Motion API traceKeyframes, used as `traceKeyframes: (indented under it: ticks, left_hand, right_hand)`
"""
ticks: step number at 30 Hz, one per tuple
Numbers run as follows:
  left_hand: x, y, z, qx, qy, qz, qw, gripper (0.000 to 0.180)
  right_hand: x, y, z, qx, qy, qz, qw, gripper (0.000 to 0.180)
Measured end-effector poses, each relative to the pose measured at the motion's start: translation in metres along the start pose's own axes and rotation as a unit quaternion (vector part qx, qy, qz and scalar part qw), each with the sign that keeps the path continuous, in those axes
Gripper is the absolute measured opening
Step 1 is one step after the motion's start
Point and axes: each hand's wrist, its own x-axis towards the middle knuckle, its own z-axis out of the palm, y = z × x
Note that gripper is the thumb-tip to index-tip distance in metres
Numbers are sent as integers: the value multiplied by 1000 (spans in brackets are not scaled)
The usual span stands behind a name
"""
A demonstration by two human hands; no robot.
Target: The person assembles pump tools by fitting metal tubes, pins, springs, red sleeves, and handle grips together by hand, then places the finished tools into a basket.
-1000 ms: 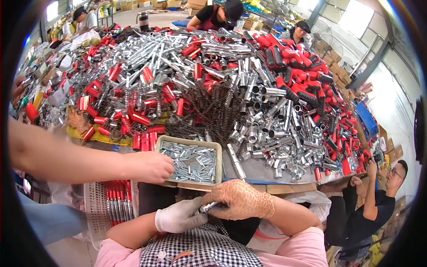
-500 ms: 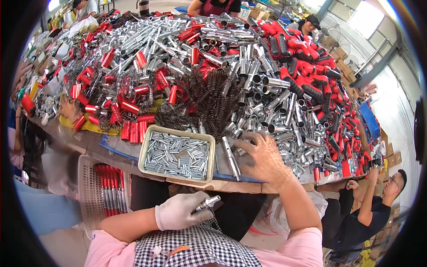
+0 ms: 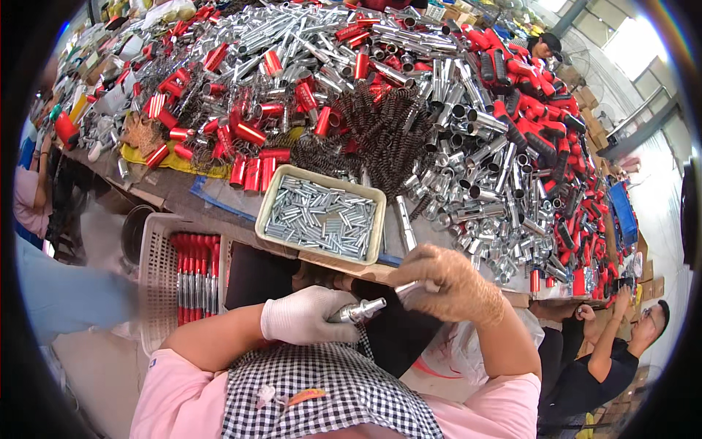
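Observation:
My left hand (image 3: 311, 316), in a white glove, grips a shiny metal tube fitting (image 3: 363, 310) with its narrow end pointing right. My right hand (image 3: 455, 287), in a tan glove, is closed on a short silver metal tube (image 3: 415, 290), partly covered by the fingers. The two metal parts are close together but apart, just in front of the table edge. Beyond them a cream tray (image 3: 379, 228) holds many small metal pins (image 3: 314, 219). A slim silver rod (image 3: 406, 223) lies to the right of the tray.
Dark coil springs (image 3: 384, 135), chrome tubes (image 3: 486, 164) and red cylinders (image 3: 248, 133) heap the table. Red-and-black handles (image 3: 537, 135) pile at right. A white basket (image 3: 155, 274) with red-and-silver tools (image 3: 197, 274) stands at lower left. Another person (image 3: 610, 358) sits at right.
My right hand has come back from the tube pile toward my left hand, now with a short metal tube in its fingers. The left hand still holds its fitting. The view has shifted.

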Motion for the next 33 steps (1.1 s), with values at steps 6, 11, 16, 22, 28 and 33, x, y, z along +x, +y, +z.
traceKeyframes:
  ticks: [6, 11, 16, 22, 28, 33]
  left_hand:
    - [-12, -14, 11, -44, -73, -11, 996, 29]
    - [-20, -13, 12, -42, -60, -16, 997, 38]
    - [-21, -12, 22, 34, -23, -5, 999, 35]
    - [-30, -17, 15, 15, 31, 0, 999, 34]
    - [-39, -10, 6, -68, 60, 36, 995, 54]
    - [-36, 1, 13, -61, 135, 59, 987, 32]
  right_hand:
    - [7, -16, 30, -23, -31, -211, 977, 36]
    - [11, -31, 51, -158, -121, -145, 969, 37]
    - [34, -42, 49, -65, -114, 38, 991, 63]
    - [6, -49, 55, -54, -46, 77, 994, 67]
    - [4, -41, 67, 102, 89, 62, 989, 44]
    - [4, -69, 47, 16, 175, 78, 981, 42]
